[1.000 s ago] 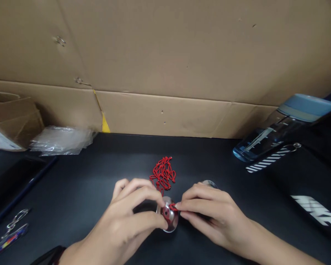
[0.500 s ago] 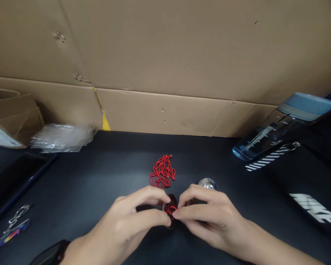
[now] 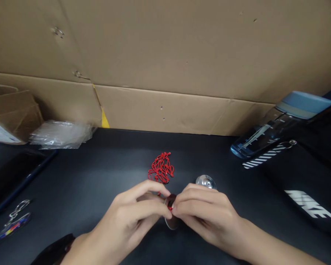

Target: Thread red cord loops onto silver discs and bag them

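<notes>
My left hand (image 3: 132, 213) and my right hand (image 3: 204, 213) meet fingertip to fingertip over a small round silvery disc (image 3: 171, 220) with a red cord loop at its middle. Both hands pinch it just above the black table (image 3: 99, 176). A pile of red cord loops (image 3: 161, 168) lies a little beyond my fingers. A second round silvery disc (image 3: 206, 181) rests on the table behind my right hand.
A cardboard wall (image 3: 165, 66) closes the far side. Clear plastic bags (image 3: 60, 134) and a cardboard box (image 3: 12, 117) sit at the left. A blue-lidded bottle (image 3: 281, 125) lies at the right beside a striped strap. A keyring lanyard (image 3: 12, 221) lies front left.
My fingertips have drawn closer together over the disc, and the red loop is now almost hidden between them. The disc has turned more edge-on.
</notes>
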A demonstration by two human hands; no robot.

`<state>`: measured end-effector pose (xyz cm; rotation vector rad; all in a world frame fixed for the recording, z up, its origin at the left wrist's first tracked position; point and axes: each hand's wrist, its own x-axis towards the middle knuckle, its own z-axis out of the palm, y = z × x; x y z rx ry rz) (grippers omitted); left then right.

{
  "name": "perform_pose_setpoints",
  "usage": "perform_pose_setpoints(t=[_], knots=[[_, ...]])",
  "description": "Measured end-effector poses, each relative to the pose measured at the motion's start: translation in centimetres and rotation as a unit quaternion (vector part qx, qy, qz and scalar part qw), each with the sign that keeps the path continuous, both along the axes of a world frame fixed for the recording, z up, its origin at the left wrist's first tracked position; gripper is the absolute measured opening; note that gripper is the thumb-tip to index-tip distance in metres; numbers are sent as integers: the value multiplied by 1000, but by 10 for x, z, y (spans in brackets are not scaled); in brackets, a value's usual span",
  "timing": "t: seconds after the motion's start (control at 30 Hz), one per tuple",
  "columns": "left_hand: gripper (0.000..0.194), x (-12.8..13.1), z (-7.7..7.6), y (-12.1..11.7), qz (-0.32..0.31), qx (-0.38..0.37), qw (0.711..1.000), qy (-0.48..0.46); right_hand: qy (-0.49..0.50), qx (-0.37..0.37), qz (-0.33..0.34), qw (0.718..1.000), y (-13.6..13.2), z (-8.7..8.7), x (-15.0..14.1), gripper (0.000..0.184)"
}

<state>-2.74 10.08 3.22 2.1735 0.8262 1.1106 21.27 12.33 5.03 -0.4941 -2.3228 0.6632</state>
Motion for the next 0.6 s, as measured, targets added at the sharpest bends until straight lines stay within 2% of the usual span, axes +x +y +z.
perform_pose_setpoints(t=[0.13,0.37,0.5,0.6], knots=[[25,3,-2,-1,25,-40,999,-15,2,8,1,1000,0,-1,-1,22],[21,4,-6,0,21,-88,996,-24,12,-8,-7,1000,-2,-2,-4,23],[21,5,-6,-1,17,-123,992,-31,18,-13,-31,999,-3,-4,-4,15],[17,4,-5,-1,22,-188,981,-40,37,-48,-62,996,-2,-5,-3,7]])
